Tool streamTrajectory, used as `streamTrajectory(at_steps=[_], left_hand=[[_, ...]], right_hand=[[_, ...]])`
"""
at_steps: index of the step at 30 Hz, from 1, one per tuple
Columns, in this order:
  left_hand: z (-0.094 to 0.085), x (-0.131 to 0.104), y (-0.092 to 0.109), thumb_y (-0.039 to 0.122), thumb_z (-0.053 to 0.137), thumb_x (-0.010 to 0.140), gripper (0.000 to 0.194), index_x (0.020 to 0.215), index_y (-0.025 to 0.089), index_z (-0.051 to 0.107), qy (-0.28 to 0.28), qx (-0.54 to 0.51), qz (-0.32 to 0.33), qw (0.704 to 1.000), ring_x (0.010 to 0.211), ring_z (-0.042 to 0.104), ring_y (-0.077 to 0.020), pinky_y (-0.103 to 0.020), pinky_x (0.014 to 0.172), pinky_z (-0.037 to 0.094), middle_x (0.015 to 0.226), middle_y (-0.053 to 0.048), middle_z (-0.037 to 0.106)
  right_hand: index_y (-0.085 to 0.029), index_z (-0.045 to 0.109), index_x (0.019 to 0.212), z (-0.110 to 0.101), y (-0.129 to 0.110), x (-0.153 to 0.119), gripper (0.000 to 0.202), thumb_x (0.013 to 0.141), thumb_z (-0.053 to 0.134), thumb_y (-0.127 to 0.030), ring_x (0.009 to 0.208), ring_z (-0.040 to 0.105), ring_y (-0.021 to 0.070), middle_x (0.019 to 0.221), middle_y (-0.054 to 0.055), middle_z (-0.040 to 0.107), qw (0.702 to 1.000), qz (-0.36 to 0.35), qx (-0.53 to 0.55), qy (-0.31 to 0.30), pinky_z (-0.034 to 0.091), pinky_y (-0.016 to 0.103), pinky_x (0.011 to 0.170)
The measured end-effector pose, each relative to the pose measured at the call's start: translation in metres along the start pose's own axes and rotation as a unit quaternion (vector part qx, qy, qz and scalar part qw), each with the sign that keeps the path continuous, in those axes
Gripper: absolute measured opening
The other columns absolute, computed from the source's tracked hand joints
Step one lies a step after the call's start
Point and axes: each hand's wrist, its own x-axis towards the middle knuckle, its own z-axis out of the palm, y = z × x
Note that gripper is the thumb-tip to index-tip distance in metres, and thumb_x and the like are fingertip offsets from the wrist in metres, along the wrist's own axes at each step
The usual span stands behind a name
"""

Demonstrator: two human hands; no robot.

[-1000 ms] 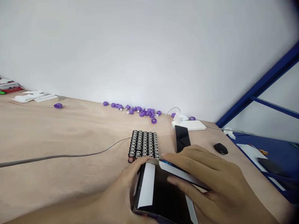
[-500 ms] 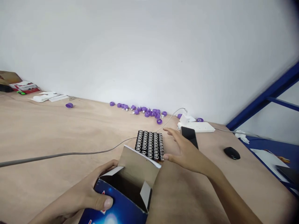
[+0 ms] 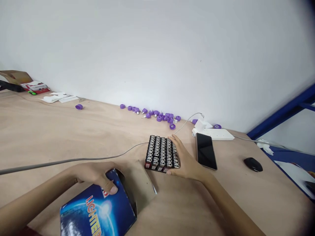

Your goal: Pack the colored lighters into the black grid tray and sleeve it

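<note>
A blue cardboard box (image 3: 98,209) printed "LIGHTER" lies tilted at the lower left, its open end with a raised flap facing right. My left hand (image 3: 98,178) grips the box near that end, thumb on the printed face. Just beyond the flap stands a block of lighters (image 3: 162,152), packed in rows with metal tops up. My right hand (image 3: 183,160) is wrapped around the block's right side, fingers at the far corner and thumb at the near edge. The inside of the box is mostly hidden.
A smartphone (image 3: 206,151) lies right of the lighters, with a white power strip (image 3: 216,133) behind it and a black mouse (image 3: 253,164) farther right. Several purple caps (image 3: 159,118) lie along the wall. A grey cable (image 3: 73,160) crosses the table's left side.
My right hand has closed in on the lighter block from the right. My left hand has tipped the box over so its opening turns from upward to the right.
</note>
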Motion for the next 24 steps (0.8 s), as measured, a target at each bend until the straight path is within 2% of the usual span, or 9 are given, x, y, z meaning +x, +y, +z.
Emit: streamTrajectory(at_steps=[1,3,5,7,11,14,18,21,24], left_hand=[[-0.01,0.003,0.01,0.048,0.079,0.065,0.048,0.105,0.022,0.073,-0.11,0.063,-0.048,0.991,0.066,0.073,-0.0236,-0.03,0.057,0.057,0.08,0.0,0.076],[-0.026,0.007,0.027,0.053,0.076,0.07,0.059,0.118,0.021,0.067,-0.146,0.186,-0.042,0.971,0.093,0.072,-0.0294,-0.033,0.076,0.059,0.108,-0.007,0.074],[-0.032,0.008,0.036,0.062,0.068,0.075,0.072,0.133,0.02,0.057,-0.098,0.307,-0.042,0.946,0.116,0.062,-0.0356,-0.041,0.091,0.055,0.133,-0.013,0.062],[-0.028,0.003,0.036,0.068,0.058,0.081,0.078,0.141,0.019,0.048,-0.043,0.388,-0.052,0.919,0.126,0.054,-0.0387,-0.048,0.099,0.049,0.143,-0.016,0.053],[-0.003,-0.017,0.028,0.069,0.044,0.087,0.079,0.145,0.016,0.043,0.051,0.452,-0.023,0.89,0.128,0.052,-0.039,-0.053,0.105,0.044,0.143,-0.018,0.052],[0.019,-0.032,0.025,0.072,0.056,0.079,0.097,0.152,0.014,0.03,0.106,0.491,0.008,0.865,0.134,0.044,-0.0434,-0.058,0.107,0.041,0.149,-0.021,0.043],[0.034,-0.039,0.023,0.073,0.064,0.07,0.106,0.153,0.017,0.029,0.087,0.504,0.024,0.859,0.135,0.04,-0.0475,-0.063,0.106,0.04,0.151,-0.021,0.04],[0.029,-0.037,0.02,0.066,0.067,0.073,0.105,0.155,0.019,0.023,0.071,0.496,0.027,0.865,0.136,0.04,-0.0449,-0.06,0.108,0.04,0.154,-0.019,0.037],[0.019,-0.031,0.02,0.063,0.069,0.072,0.104,0.156,0.023,0.021,0.053,0.477,0.045,0.876,0.136,0.042,-0.0415,-0.055,0.109,0.042,0.156,-0.015,0.034]], right_hand=[[-0.024,0.006,0.156,0.004,0.002,-0.001,0.124,0.063,0.083,-0.05,0.149,0.012,0.0369,0.163,0.019,0.009,0.999,-0.003,0.034,0.011,0.02,0.058,0.117],[-0.021,-0.007,0.156,0.013,0.008,-0.003,0.13,0.065,0.083,-0.048,0.148,0.02,0.037,0.161,0.022,0.017,0.993,-0.006,0.116,0.021,0.021,0.058,0.117],[-0.02,-0.017,0.154,0.022,0.013,-0.003,0.135,0.067,0.082,-0.047,0.147,0.023,0.0367,0.159,0.024,0.02,0.984,-0.015,0.177,0.03,0.023,0.057,0.116],[-0.02,-0.022,0.153,0.029,0.019,-0.002,0.139,0.065,0.083,-0.049,0.148,0.021,0.037,0.16,0.024,0.017,0.979,-0.026,0.197,0.045,0.022,0.057,0.116],[-0.023,-0.024,0.152,0.036,0.026,-0.001,0.142,0.064,0.083,-0.054,0.147,0.021,0.0372,0.161,0.023,0.014,0.977,-0.043,0.202,0.058,0.022,0.059,0.115],[-0.024,-0.019,0.154,0.035,0.025,-0.003,0.139,0.063,0.085,-0.046,0.147,0.021,0.0388,0.162,0.021,0.015,0.987,-0.018,0.15,0.046,0.023,0.06,0.115],[-0.025,-0.02,0.154,0.033,0.02,-0.006,0.136,0.064,0.082,-0.029,0.144,0.03,0.0389,0.16,0.02,0.023,0.995,0.014,0.084,0.045,0.028,0.06,0.112],[-0.023,-0.023,0.153,0.032,0.018,-0.01,0.135,0.064,0.078,-0.025,0.14,0.037,0.0376,0.154,0.021,0.034,0.997,0.002,0.061,0.056,0.033,0.057,0.11],[-0.02,-0.024,0.152,0.032,0.017,-0.023,0.132,0.065,0.076,-0.025,0.14,0.037,0.0379,0.153,0.022,0.036,0.996,0.002,0.033,0.087,0.035,0.057,0.109]])
